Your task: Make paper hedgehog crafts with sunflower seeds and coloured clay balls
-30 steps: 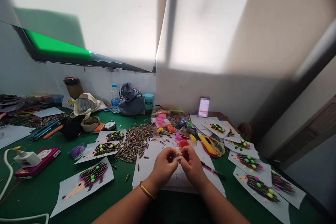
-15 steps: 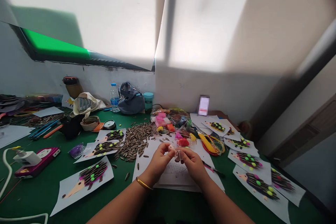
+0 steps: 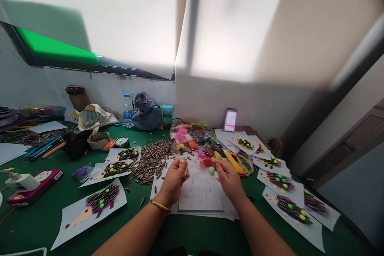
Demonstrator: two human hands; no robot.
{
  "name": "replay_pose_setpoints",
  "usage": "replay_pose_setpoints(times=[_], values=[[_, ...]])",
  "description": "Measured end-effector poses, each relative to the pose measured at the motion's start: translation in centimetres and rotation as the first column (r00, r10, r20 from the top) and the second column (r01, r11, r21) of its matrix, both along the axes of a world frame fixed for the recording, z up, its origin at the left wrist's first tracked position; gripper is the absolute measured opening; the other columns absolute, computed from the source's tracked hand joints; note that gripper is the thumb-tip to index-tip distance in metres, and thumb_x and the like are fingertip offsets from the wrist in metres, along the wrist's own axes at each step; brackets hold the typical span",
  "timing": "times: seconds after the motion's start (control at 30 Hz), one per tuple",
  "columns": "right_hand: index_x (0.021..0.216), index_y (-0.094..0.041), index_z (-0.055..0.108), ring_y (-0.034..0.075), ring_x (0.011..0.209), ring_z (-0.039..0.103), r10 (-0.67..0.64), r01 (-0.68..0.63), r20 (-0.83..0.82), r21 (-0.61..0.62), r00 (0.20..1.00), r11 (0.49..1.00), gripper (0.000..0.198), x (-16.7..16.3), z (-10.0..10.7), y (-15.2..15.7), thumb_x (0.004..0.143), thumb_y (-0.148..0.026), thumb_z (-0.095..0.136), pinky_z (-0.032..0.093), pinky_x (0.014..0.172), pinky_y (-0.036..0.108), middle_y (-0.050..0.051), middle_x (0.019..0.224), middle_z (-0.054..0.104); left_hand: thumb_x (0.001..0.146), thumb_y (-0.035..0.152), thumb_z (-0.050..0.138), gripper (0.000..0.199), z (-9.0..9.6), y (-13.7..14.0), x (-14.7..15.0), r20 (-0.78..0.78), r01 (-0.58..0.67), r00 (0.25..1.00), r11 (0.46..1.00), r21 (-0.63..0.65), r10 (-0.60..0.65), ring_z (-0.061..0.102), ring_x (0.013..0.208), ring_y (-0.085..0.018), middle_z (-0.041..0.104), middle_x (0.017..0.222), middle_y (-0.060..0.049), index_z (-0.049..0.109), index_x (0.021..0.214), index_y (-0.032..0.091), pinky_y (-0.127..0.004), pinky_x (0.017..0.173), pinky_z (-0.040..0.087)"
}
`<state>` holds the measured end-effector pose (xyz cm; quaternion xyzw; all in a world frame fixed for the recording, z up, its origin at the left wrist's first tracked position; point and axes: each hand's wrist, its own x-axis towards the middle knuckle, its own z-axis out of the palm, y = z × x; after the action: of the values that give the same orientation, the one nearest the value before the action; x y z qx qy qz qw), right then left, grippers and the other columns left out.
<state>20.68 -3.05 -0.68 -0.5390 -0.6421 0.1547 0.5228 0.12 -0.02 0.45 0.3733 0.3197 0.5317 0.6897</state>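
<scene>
My left hand (image 3: 174, 179) is closed around a pale pink, crinkled lump (image 3: 186, 173), which looks like modelling clay in clear wrap. My right hand (image 3: 229, 180) is apart from it to the right, thumb and fingers pinched together; what they hold, if anything, is too small to make out. Between and below the hands lies a white sheet with a pencil drawing of a hedgehog (image 3: 198, 190), on a stack of paper. A green clay ball (image 3: 211, 171) and a red clay packet (image 3: 205, 162) are close to my right fingertips.
Loose sunflower seeds (image 3: 154, 158) are heaped left of the paper. Finished hedgehog pictures (image 3: 93, 212) lie at both sides. Bagged coloured clay (image 3: 192, 134), yellow-handled scissors (image 3: 235, 163) and a propped phone (image 3: 230, 120) are farther back. A power bank (image 3: 37, 186) with a charger sits at left.
My hands, together over the drawing before, have moved apart. The pale lump stays with my left hand, and the hedgehog drawing is now uncovered. The view has shifted slightly.
</scene>
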Motion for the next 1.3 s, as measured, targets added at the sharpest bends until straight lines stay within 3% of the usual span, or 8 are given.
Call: replay_pose_setpoints(times=[0.2,0.37,0.53,0.7,0.83,1.0,1.17,1.3], values=[[0.121,-0.019,0.063,0.027,0.105,0.058,-0.416,0.471,0.475,0.002,0.776,0.882,0.039,7.4,-0.5,3.2,0.092,-0.031,0.039,0.045,0.089,0.040,0.012,0.112,0.066,0.070,0.048,0.076,0.035,0.2,-0.4,0.1,-0.048,0.039,0.998,0.999,-0.016,-0.040,0.057,0.072,-0.012,0.057,0.066,0.002,0.064,0.083,0.018,-0.024,0.069,0.048],[0.109,-0.023,0.069,0.031,0.095,0.062,-0.169,0.549,0.773,-0.261,0.612,0.794,0.034,9.4,-0.8,4.8,0.081,-0.040,0.061,0.045,0.074,0.036,0.012,0.102,0.070,0.068,0.054,0.075,0.042,0.3,-0.5,0.1,-0.076,0.015,0.997,1.000,-0.026,-0.017,0.062,0.072,-0.013,0.060,0.071,0.002,0.056,0.079,0.018,-0.021,0.057,0.047],[0.113,-0.022,0.067,0.030,0.097,0.062,-0.251,0.588,0.781,-0.178,0.572,0.789,0.032,8.8,-1.3,4.8,0.086,-0.033,0.053,0.044,0.077,0.037,0.014,0.103,0.069,0.073,0.055,0.071,0.042,0.5,-0.5,0.1,-0.019,0.067,0.997,0.994,-0.091,-0.069,0.056,0.064,-0.009,0.049,0.064,0.007,0.051,0.088,0.021,-0.020,0.057,0.048],[0.126,-0.016,0.061,0.031,0.108,0.059,-0.466,0.605,0.545,-0.098,0.697,0.790,0.045,9.7,-1.7,4.3,0.093,-0.032,0.035,0.044,0.088,0.041,0.018,0.115,0.066,0.071,0.029,0.077,0.032,0.8,-0.5,0.0,0.073,0.153,0.987,0.983,-0.097,-0.147,0.055,0.068,-0.007,0.053,0.070,0.006,0.051,0.088,0.021,-0.021,0.069,0.048],[0.126,-0.013,0.058,0.028,0.104,0.062,-0.546,0.544,0.023,-0.136,0.837,0.828,0.050,10.2,-1.5,4.1,0.094,-0.042,0.032,0.049,0.087,0.039,0.016,0.116,0.066,0.065,0.021,0.081,0.041,0.7,-0.4,-0.1,0.061,0.155,0.986,0.987,-0.035,-0.153,0.056,0.071,-0.008,0.058,0.080,0.004,0.054,0.095,0.021,-0.022,0.073,0.047],[0.099,-0.018,0.061,0.013,0.054,0.055,-0.315,0.292,-0.655,-0.149,0.687,0.945,0.049,8.8,-0.7,3.5,0.083,-0.064,0.051,0.047,0.050,0.024,0.002,0.078,0.066,0.063,0.023,0.084,0.038,0.5,-0.2,-0.2,0.054,0.106,0.993,0.991,-0.084,-0.102,0.054,0.068,-0.006,0.058,0.079,0.004,0.054,0.087,0.019,-0.018,0.066,0.044],[0.091,-0.018,0.064,0.010,0.056,0.051,-0.049,-0.083,-0.748,-0.138,0.662,0.987,0.037,4.8,0.2,1.6,0.076,-0.051,0.070,0.043,0.048,0.019,-0.002,0.068,0.059,0.069,0.023,0.080,0.031,0.7,0.0,-0.4,0.128,0.088,0.989,0.988,-0.123,-0.072,0.060,0.075,-0.009,0.059,0.083,0.003,0.052,0.082,0.020,-0.024,0.072,0.051],[0.099,-0.019,0.063,0.012,0.058,0.051,0.065,-0.224,-0.641,-0.170,0.765,0.960,0.037,1.0,0.1,0.0,0.083,-0.053,0.063,0.043,0.051,0.021,0.000,0.066,0.058,0.076,0.031,0.075,0.032,1.0,0.0,-0.5,0.142,0.066,0.989,0.982,-0.179,-0.041,0.066,0.098,-0.021,0.063,0.101,-0.002,0.047,0.086,0.022,-0.033,0.072,0.057]])
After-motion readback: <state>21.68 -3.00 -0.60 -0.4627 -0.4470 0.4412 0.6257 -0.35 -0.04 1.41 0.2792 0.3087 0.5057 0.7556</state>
